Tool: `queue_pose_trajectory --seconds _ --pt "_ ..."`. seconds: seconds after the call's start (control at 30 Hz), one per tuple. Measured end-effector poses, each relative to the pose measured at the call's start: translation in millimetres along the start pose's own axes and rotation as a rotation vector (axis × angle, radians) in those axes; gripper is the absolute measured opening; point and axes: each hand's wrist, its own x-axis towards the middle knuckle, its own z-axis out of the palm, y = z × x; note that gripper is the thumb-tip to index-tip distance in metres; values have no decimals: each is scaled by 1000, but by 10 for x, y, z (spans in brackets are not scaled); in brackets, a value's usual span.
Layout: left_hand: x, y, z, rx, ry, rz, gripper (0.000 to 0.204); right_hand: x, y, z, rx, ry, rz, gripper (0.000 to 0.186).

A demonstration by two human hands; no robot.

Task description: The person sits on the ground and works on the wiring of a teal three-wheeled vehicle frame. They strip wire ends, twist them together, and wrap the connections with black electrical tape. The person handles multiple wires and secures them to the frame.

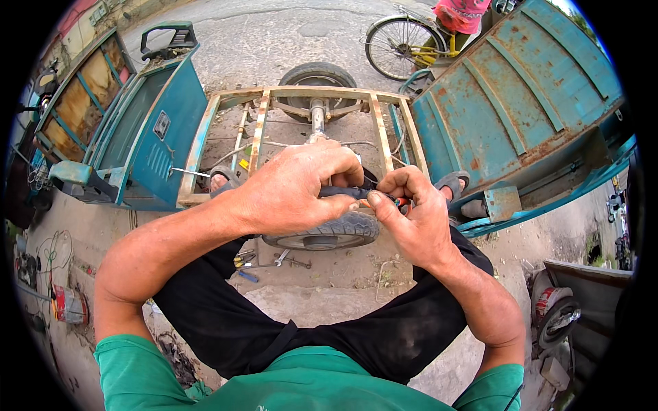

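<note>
Both my hands meet over the near side of a stripped metal vehicle frame [259,130], above its near wheel [336,229]. My left hand [295,183] is closed around a black-sheathed cable [348,193], thumb laid along it. At the cable's other end, my right hand [418,212] pinches with thumb and forefinger. Small orange-red wire pieces [403,202] show beside those right fingertips. The exact point where the wires meet the black sheath is partly hidden by my fingers.
A teal body section [161,133] stands left, a rusty teal cargo bed [514,103] right. Beyond the frame's far wheel [319,72] are a yellow bicycle [411,49] and a person in pink [460,15]. A wrench [282,257] and blue-handled tool [248,277] lie below; a red bucket [70,305] stands left.
</note>
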Motion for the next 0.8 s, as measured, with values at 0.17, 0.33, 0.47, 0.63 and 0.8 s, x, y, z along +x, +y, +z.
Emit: queue_pose_trajectory --seconds 0.17,0.33,0.47,0.63,0.8 --pt "-2 -46 47 135 47 101 25 -10 -15 -2 -45 -27 -93 25" --pt "-21 -30 16 251 23 143 27 -1 25 -31 -95 -112 -158 25" --pt "-14 -72 -86 255 16 202 30 -16 9 -55 -88 -114 -94 23" --pt "-40 -78 -278 166 -44 88 36 -15 50 -112 -18 -44 -51 21" --pt "-44 -84 -312 84 -25 71 33 -18 83 -122 9 -57 -40 22"
